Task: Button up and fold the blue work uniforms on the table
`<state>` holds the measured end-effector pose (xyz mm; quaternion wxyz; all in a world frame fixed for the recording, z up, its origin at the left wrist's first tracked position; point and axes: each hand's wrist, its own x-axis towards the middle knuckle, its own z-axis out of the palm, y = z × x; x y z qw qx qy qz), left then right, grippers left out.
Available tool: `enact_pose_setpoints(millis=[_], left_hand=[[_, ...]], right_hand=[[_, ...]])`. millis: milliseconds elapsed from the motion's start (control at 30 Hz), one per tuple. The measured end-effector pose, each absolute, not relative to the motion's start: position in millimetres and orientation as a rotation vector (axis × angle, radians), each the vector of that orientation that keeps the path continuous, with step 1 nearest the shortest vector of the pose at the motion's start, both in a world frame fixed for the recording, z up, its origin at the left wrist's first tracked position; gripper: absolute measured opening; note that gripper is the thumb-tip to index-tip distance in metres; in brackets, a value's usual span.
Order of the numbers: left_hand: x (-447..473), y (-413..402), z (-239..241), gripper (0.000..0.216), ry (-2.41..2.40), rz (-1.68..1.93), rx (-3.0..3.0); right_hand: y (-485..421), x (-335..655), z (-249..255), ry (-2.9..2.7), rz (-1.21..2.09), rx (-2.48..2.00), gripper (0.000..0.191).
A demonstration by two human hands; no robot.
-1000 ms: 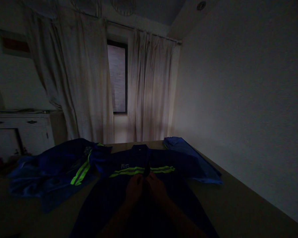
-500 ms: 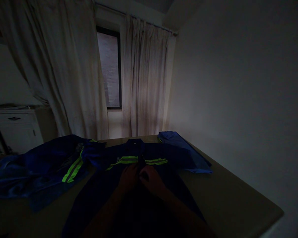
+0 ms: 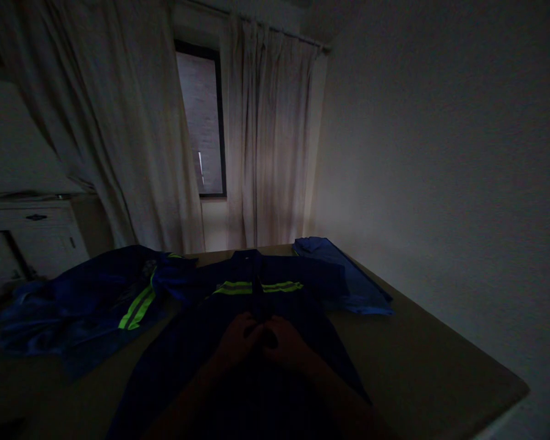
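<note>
A dark blue work jacket (image 3: 302, 308) with yellow-green reflective bands across the chest lies spread on the table, its collar at the far end. Over the middle of its front, just below the bands, my left hand (image 3: 238, 336) and my right hand (image 3: 286, 342) meet. Both have their fingers curled and pinched at the front edges of the jacket, thumb tips nearly touching. Dim light hides the exact spot between the fingertips, so I cannot make out a button or zip there.
Left of the jacket lies a crumpled blue garment (image 3: 91, 281) with a reflective band. A folded lighter blue garment (image 3: 362, 293) rests at the right, partly under the jacket's sleeve. The tan table (image 3: 440, 360) runs along a white wall (image 3: 440, 183). Curtains (image 3: 275, 140) hang behind.
Both hands have moved down the jacket's front, toward me, away from the reflective bands. They are now closer together, with the fingertips meeting. The view has shifted slightly.
</note>
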<state>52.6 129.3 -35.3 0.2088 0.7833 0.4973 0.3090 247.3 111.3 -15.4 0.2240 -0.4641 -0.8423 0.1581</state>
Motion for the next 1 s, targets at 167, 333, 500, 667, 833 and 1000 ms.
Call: enact_pose_setpoints(millis=[167,333,500,667,833,1000], left_hand=[[53.9,131.4,-32.7,0.042,1.401,1.006,1.890],[58.4,131.8,-26.0,0.044,1.483,1.085,1.737],[61.1,118.8,-21.4,0.047,1.458,1.137,1.785],[58.9,119.3,-21.1,0.050,1.397,1.154,1.686],[54.8,124.9,-25.9,0.049,1.327,1.117,1.716],[54.4,125.9,-30.2,0.044,1.154,1.059,1.797]], right_hand=[[101.4,244.1,-10.0,-2.385,0.278,-1.212,0.028],[95.9,233.5,-6.9,-2.397,0.004,-1.169,0.009],[97.6,235.0,-2.6,-2.372,0.256,-1.196,0.012],[96.0,234.8,-0.3,-2.219,0.365,-1.340,0.013],[93.0,230.2,-4.8,-2.158,0.289,-1.454,0.009],[104.3,241.0,-7.5,-2.005,0.320,-1.429,0.006]])
